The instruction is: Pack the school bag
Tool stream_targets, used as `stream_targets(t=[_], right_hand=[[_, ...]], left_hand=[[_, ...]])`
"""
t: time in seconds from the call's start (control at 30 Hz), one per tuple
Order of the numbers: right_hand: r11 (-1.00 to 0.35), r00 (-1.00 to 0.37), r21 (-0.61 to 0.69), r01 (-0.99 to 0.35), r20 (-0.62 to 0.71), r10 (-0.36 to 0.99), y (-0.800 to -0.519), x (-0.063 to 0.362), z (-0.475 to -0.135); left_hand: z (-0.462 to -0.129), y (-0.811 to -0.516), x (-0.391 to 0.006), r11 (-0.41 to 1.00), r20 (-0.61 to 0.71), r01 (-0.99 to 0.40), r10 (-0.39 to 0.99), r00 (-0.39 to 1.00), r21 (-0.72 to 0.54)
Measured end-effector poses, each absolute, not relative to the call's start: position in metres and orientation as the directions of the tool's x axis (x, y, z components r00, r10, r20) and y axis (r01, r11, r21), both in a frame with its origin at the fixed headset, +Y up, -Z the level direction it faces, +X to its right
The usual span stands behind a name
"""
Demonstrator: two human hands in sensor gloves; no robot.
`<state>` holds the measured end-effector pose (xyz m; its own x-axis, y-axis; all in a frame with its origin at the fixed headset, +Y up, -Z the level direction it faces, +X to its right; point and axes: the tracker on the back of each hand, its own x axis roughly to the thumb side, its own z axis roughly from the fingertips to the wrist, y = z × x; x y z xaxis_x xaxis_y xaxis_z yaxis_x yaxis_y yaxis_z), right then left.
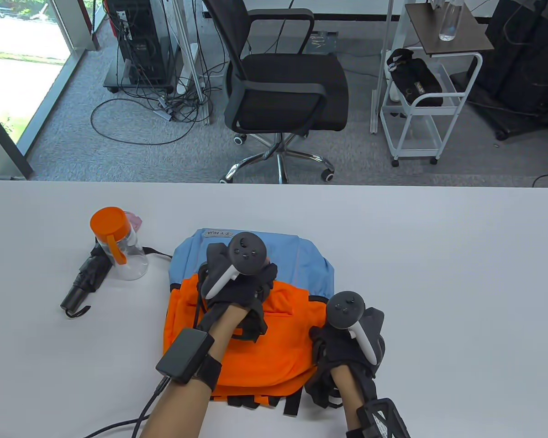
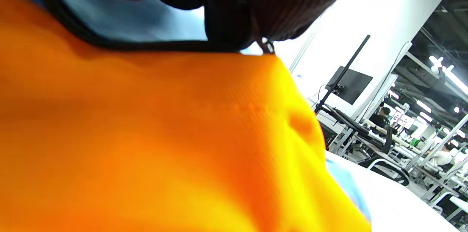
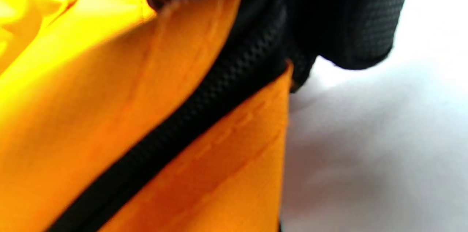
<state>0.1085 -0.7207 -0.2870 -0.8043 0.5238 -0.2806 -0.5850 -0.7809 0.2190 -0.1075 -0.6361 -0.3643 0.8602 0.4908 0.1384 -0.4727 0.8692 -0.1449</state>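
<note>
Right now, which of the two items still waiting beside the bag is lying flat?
The black folded umbrella lies flat; the clear bottle with orange lid stands upright.

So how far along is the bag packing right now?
Early. Nothing looks packed: the folded umbrella and the orange-lidded bottle are out on the table, left of the backpack. In hand: the left hand rests on the bag's front at the zip line, and the right hand holds its right edge by the black zip. Whether the zip is open is unclear. Left: load both items and close up.
</note>
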Motion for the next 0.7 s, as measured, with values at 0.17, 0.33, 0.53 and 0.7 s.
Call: stream_targets(t=[0.17,0.33,0.53,0.7], right_hand=[[-0.769,-0.789,0.211,-0.604,-0.299,0.537,-0.723,0.113,-0.288],[-0.777,-0.786,0.184,-0.602,-0.309,0.535,-0.723,0.118,-0.29],[-0.867,-0.859,0.188,-0.462,-0.339,0.384,-0.728,0.127,-0.292],[-0.805,-0.794,0.162,-0.57,-0.359,0.49,-0.725,0.141,-0.294]], left_hand=[[-0.356,-0.636,-0.122,0.856,0.156,-0.511,0.517,0.842,-0.078],[-0.347,-0.636,-0.133,0.881,0.196,-0.474,0.462,0.865,0.015],[-0.342,-0.631,-0.182,0.919,0.125,-0.323,0.302,0.945,0.228],[-0.334,-0.654,-0.237,0.896,0.04,-0.424,0.423,0.905,0.133]])
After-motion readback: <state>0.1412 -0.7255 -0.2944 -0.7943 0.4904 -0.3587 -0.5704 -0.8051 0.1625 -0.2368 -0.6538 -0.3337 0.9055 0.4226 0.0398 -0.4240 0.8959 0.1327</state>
